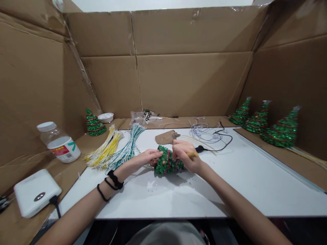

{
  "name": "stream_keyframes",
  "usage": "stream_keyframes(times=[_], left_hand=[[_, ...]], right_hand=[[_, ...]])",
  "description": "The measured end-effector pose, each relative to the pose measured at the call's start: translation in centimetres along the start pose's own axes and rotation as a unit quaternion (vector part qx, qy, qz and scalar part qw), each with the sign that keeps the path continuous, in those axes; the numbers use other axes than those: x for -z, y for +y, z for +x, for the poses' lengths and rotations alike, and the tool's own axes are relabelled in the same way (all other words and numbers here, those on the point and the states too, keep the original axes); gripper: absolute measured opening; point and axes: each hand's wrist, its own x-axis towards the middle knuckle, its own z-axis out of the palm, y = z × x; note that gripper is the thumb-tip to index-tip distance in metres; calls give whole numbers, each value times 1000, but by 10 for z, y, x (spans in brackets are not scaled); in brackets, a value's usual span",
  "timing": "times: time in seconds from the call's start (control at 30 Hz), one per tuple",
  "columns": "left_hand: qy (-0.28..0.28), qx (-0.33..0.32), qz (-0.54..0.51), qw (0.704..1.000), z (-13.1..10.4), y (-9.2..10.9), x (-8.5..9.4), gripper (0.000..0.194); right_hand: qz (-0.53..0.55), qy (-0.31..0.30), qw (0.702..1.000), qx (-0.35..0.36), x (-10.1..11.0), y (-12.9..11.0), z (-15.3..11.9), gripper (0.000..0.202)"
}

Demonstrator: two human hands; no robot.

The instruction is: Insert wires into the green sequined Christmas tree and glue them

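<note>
A small green glittery tree (167, 163) with red trim lies on its side on the white board, its base toward the left. My left hand (150, 157) grips it at the base end, thumb on the green surface. Over the tree's right part, my right hand (185, 154) is closed around a thin tan stick (192, 154); the stick's working end is hidden by the fingers. Small green bits lie on the board below the tree. Just behind is a brown cardboard piece (166, 137) with a greyish lump at its right end.
Yellow (107, 149) and green-white wire bundles (130, 144) lie left. Tangled wires (204, 132) and a black cable (231, 137) are behind right. Three trees (281, 131) stand right; another tree (94, 123), a jar (61, 146) and a white box (37, 192) are left. Cardboard walls (189, 81) surround everything.
</note>
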Motion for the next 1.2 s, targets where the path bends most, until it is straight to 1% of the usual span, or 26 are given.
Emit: stream_keyframes(times=[0.27, 0.57, 0.77, 0.93, 1.2], left_hand=[[5, 1, -6, 1000, -1, 0, 0, 44], [-5, 2, -33, 999, 0, -5, 4, 42], [-38, 35, -80, 995, 0, -6, 4, 46], [-58, 44, -120, 990, 0, -8, 4, 46], [-55, 33, -138, 988, 0, -6, -2, 43]], right_hand=[[12, -2, 1000, 8, -2, 3, -2, 41], [49, -6, 999, -22, -7, 5, -5, 43], [51, -3, 998, -25, -7, 7, -6, 43], [58, 0, 998, -14, -6, 9, -6, 42], [66, 4, 997, -29, -6, 10, -6, 41]])
